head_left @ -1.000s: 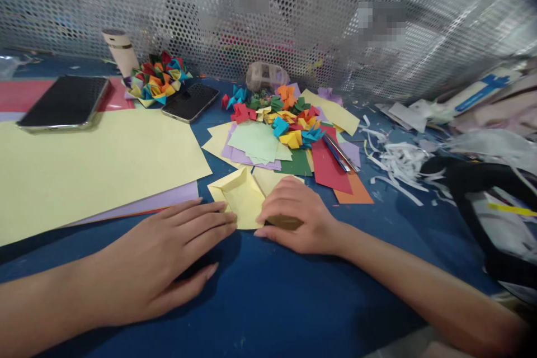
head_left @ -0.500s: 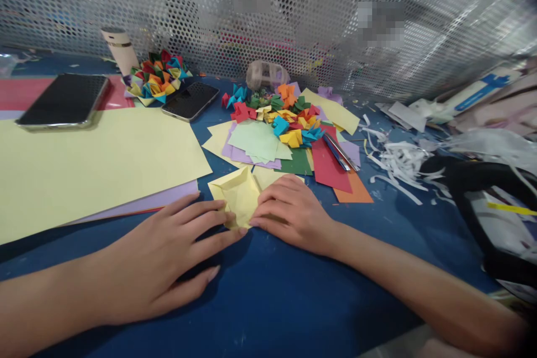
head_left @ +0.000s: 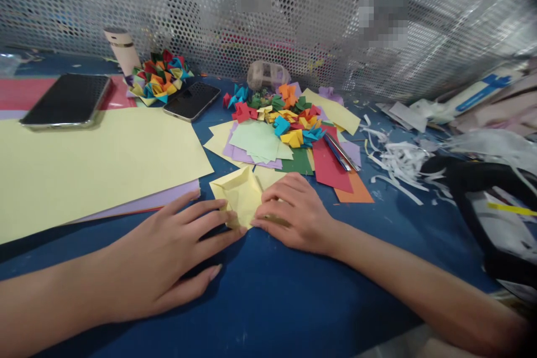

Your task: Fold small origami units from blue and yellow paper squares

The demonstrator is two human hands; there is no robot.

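A small square of pale yellow origami paper (head_left: 240, 197) lies on the blue table, with raised creased edges at its top and side. My left hand (head_left: 172, 254) rests flat to its left, fingers spread, their tips touching the paper's lower left side. My right hand (head_left: 296, 212) curls over the right edge, thumb and fingers closed on the paper there; the fingers hide that corner. Just beyond are a stack of pale green and purple paper squares (head_left: 255, 140) and a pile of colourful folded paper pieces (head_left: 291, 117).
Large yellow sheets (head_left: 100, 162) lie at left, a big phone (head_left: 69, 99) on them. A smaller phone (head_left: 192, 100), a folded paper cluster (head_left: 159, 78) and a cream cylinder (head_left: 122, 50) stand behind. Pens (head_left: 339, 152) and white paper shreds (head_left: 398, 165) lie right, before a perforated metal screen (head_left: 188, 17).
Both hands stay in nearly the same place on the yellow paper. The whole view has shifted very slightly; nothing else visibly differs.
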